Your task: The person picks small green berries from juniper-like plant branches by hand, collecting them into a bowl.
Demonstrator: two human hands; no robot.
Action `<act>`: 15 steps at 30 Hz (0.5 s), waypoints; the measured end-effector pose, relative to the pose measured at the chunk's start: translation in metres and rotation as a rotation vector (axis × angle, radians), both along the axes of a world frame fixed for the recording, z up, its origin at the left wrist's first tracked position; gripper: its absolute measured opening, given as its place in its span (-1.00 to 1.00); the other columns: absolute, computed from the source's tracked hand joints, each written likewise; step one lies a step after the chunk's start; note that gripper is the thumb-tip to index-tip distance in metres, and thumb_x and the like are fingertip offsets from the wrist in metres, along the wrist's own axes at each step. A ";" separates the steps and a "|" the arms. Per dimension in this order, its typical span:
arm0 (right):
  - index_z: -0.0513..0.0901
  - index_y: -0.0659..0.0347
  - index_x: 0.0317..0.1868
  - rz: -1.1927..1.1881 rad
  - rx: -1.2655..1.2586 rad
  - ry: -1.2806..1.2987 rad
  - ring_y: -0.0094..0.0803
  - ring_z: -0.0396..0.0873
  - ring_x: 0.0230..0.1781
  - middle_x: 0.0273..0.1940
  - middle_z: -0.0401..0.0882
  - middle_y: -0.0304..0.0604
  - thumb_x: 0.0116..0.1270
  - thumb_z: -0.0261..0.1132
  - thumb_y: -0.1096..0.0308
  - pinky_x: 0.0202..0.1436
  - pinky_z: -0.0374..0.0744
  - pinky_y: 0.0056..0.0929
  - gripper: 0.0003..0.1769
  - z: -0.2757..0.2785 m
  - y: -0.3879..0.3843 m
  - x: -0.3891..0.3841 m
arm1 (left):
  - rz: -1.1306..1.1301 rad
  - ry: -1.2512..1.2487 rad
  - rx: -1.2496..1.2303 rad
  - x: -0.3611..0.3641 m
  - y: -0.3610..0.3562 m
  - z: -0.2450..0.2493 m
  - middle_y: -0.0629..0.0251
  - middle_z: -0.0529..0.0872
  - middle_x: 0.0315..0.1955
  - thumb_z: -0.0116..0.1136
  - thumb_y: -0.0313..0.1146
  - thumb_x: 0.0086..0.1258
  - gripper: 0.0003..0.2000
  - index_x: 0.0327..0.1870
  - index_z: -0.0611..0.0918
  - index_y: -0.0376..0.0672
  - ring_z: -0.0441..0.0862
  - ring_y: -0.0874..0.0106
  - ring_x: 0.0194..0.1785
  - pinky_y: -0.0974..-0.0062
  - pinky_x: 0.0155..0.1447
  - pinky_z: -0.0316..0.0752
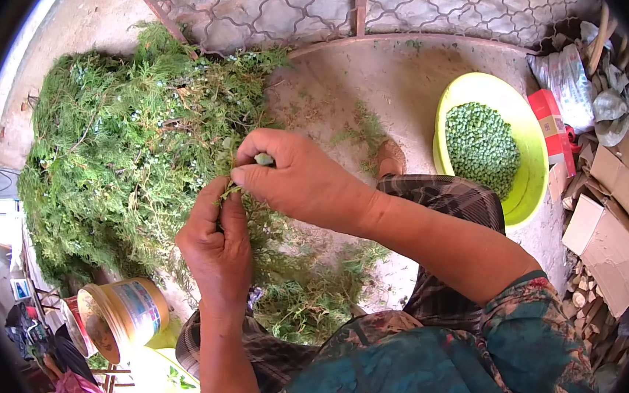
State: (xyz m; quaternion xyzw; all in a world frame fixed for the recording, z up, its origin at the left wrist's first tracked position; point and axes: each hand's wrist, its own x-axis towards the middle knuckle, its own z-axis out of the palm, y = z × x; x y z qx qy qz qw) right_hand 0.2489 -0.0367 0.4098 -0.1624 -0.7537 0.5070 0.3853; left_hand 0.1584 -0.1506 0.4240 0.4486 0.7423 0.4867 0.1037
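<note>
My left hand (216, 244) pinches a thin green conifer sprig (229, 190) between thumb and forefinger. Just above it, my right hand (294, 176) is closed, its thumb and finger meeting at the same sprig. Small pale green cones (264, 160) show inside the curled right fingers; how many lie in the palm is hidden. Behind both hands spreads a large heap of cut conifer branches (133, 160), dotted with bluish-green cones. At the right, a yellow-green basin (527, 202) holds a mound of loose green cones (481, 147).
Loose trimmings (314, 300) lie on the floor between my knees. A tan bucket (109, 321) stands at lower left. Flattened cardboard (614, 242), a red box (552, 130) and cut wood (583, 299) line the right side. A metal lattice (285, 9) runs along the back.
</note>
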 end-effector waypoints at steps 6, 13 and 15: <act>0.45 0.16 -0.28 0.490 -1.183 0.279 -0.69 0.28 -0.71 -0.46 0.45 -0.31 0.35 0.14 0.29 -0.74 0.28 -0.64 -0.86 0.027 0.009 0.018 | -0.017 -0.508 0.042 -0.011 -0.005 0.006 0.49 0.51 -0.49 0.06 -0.44 0.41 -0.85 -0.07 0.55 -0.22 0.34 0.72 -0.44 0.70 -0.40 0.30; 0.46 0.13 -0.33 0.267 -1.207 0.203 -0.63 0.38 -0.63 -0.38 0.49 -0.24 0.35 0.15 0.16 -0.73 0.33 -0.62 -0.78 0.028 0.034 0.026 | -0.012 -0.656 0.060 -0.014 -0.011 0.015 0.57 0.49 -0.50 0.09 -0.37 0.41 -0.85 -0.11 0.55 -0.22 0.32 0.76 -0.46 0.79 -0.41 0.18; 0.47 0.15 -0.29 0.287 -1.126 0.105 -0.63 0.38 -0.61 -0.37 0.49 -0.25 0.36 0.15 0.16 -0.73 0.32 -0.63 -0.78 0.022 0.030 0.025 | -0.116 -0.634 0.056 -0.016 -0.011 0.013 0.59 0.49 -0.51 0.12 -0.35 0.39 -0.85 -0.14 0.56 -0.22 0.29 0.77 -0.47 0.80 -0.41 0.16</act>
